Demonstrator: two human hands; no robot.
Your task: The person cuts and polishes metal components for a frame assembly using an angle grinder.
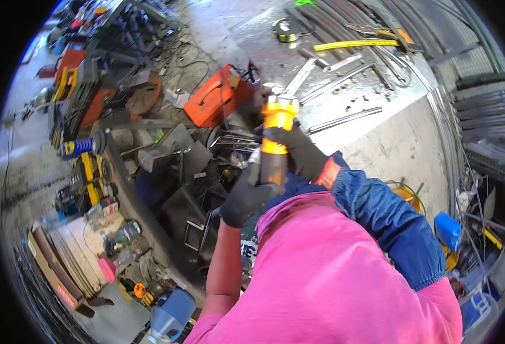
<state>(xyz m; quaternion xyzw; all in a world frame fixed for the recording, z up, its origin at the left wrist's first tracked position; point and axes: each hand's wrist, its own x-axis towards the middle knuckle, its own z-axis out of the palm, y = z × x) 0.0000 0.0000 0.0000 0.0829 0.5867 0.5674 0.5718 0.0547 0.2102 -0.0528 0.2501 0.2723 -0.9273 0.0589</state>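
I am looking down past my pink shirt (344, 269) at a yellow power tool (280, 117), held out in front of my body in the middle of the view. Both my gloved hands are closed around it: my left hand (243, 199) wraps the dark rear end, nearer my belly, and my right hand (305, 153) curls around the yellow body further forward, just behind the silvery head. Spacing the grips like this probably shares the weight and steadies the tool — one hand at the back, one up front. The head points away from me, which likely keeps its working end off my clothes; it is blurred, so I cannot tell what is fitted there. My right forearm wears a denim sleeve (390, 223), perhaps as protection, while the left forearm is bare. Beyond the tool, a bright metal surface (344, 131) carries steel bars (347, 119), a tape measure (287, 30) and a yellow strip (355, 45), laid out flat, I would guess, to be easy to reach. An orange case (213, 94) sits just left of the tool's head — beside a jumble of dark metal pieces (181, 198).
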